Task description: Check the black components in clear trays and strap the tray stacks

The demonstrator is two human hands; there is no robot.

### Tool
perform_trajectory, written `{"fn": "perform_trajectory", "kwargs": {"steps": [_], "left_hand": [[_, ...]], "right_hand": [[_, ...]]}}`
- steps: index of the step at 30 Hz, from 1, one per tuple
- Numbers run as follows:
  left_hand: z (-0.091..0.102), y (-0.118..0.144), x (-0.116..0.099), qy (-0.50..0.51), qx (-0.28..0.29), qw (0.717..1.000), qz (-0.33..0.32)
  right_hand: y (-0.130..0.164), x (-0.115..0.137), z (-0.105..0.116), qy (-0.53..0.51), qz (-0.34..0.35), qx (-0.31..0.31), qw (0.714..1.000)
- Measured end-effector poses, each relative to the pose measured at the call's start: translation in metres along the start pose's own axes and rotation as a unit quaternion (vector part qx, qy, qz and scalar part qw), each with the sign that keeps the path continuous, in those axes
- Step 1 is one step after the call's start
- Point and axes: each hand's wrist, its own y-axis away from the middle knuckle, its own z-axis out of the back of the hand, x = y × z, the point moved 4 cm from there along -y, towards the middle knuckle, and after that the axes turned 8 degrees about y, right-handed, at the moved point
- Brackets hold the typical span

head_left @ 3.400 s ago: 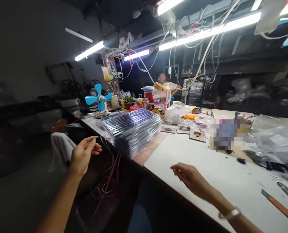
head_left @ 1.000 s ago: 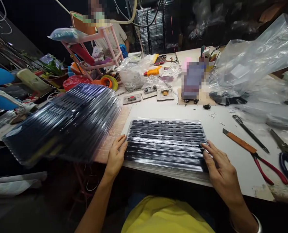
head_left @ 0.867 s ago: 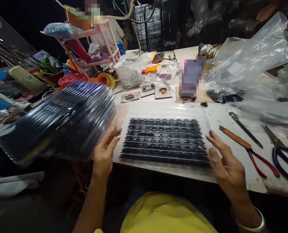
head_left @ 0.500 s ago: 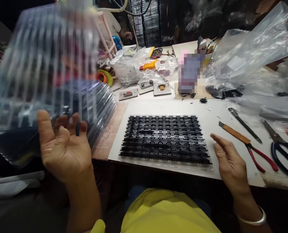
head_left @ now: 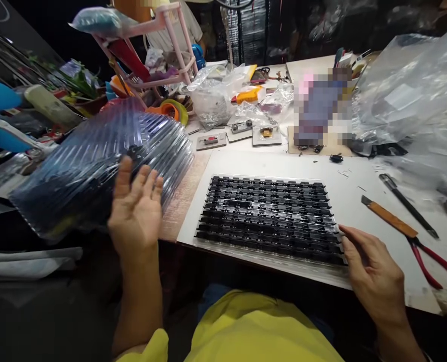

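A clear plastic tray (head_left: 342,269) filled with rows of small black parts (head_left: 264,221) lies on a white board (head_left: 191,221) in front of me. My right hand (head_left: 376,269) grips the tray's right edge between thumb and fingers. My left hand (head_left: 136,211) is empty, palm up with its fingers spread. It is raised just in front of a stack of clear ribbed plastic trays (head_left: 83,151) on the left, and I cannot tell whether its fingertips touch them.
Right of the board lie a cutter knife (head_left: 408,206), a tool with an orange-brown wrapped blade (head_left: 387,216) and red-handled pliers (head_left: 438,264). Small metal pieces on grey blocks (head_left: 211,142) stand behind the tray. Plastic bags (head_left: 408,100) and a pink rack (head_left: 178,45) are farther back.
The ribbed clear tray at my left hand has come down onto the stack, and that hand is free of it. My right hand has closed on the filled tray's edge. The view has shifted left.
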Motion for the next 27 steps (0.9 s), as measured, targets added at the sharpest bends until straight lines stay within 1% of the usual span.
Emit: {"fn": "perform_trajectory", "kwargs": {"steps": [1, 2, 3, 4, 5, 6, 7, 8, 9, 11, 14, 18, 20, 22, 25, 27], "left_hand": [[-0.002, 0.007, 0.009, -0.054, 0.030, 0.998, 0.007], [-0.005, 0.015, 0.019, -0.131, 0.075, 0.988, 0.014], [-0.009, 0.022, 0.028, -0.219, 0.127, 0.967, 0.012], [-0.013, 0.029, 0.037, -0.307, 0.181, 0.935, 0.002], [-0.016, 0.035, 0.046, -0.382, 0.230, 0.895, -0.010], [-0.020, 0.039, 0.053, -0.441, 0.269, 0.856, -0.024], [-0.024, 0.043, 0.058, -0.482, 0.298, 0.823, -0.040], [-0.028, 0.045, 0.062, -0.509, 0.319, 0.798, -0.054], [-0.032, 0.047, 0.066, -0.527, 0.339, 0.777, -0.064], [-0.041, 0.050, 0.071, -0.540, 0.379, 0.748, -0.075], [-0.054, 0.053, 0.078, -0.546, 0.416, 0.722, -0.086], [-0.061, 0.052, 0.086, -0.563, 0.422, 0.704, -0.099], [-0.061, 0.052, 0.086, -0.565, 0.417, 0.705, -0.103], [-0.061, 0.055, 0.081, -0.558, 0.411, 0.712, -0.106], [-0.059, 0.069, 0.070, -0.541, 0.420, 0.721, -0.109], [-0.059, 0.082, 0.066, -0.533, 0.439, 0.715, -0.110]], "right_hand": [[0.000, 0.000, 0.000, 0.002, 0.000, 0.000, 1.000], [0.001, 0.000, 0.001, 0.003, 0.001, 0.001, 1.000], [0.001, 0.000, 0.001, 0.004, 0.002, 0.001, 1.000], [0.001, 0.001, 0.001, 0.005, 0.004, 0.001, 1.000], [0.001, 0.001, 0.001, 0.007, 0.006, 0.001, 1.000], [0.001, 0.001, 0.001, 0.009, 0.007, 0.000, 1.000], [0.001, 0.001, 0.001, 0.010, 0.007, -0.001, 1.000], [0.001, 0.001, 0.001, 0.010, 0.005, -0.003, 1.000], [0.001, 0.000, 0.001, 0.009, 0.003, -0.005, 1.000], [0.001, -0.001, 0.001, 0.004, 0.000, -0.006, 1.000], [0.001, -0.002, 0.000, 0.002, 0.000, -0.002, 1.000], [0.001, -0.002, 0.001, -0.005, 0.004, -0.009, 1.000], [0.001, -0.002, 0.002, -0.015, 0.005, -0.012, 1.000], [0.001, -0.002, 0.002, -0.021, 0.001, -0.011, 1.000], [0.001, -0.002, 0.001, -0.025, -0.006, -0.009, 1.000], [0.000, -0.002, 0.001, -0.028, -0.009, -0.008, 1.000]]}}
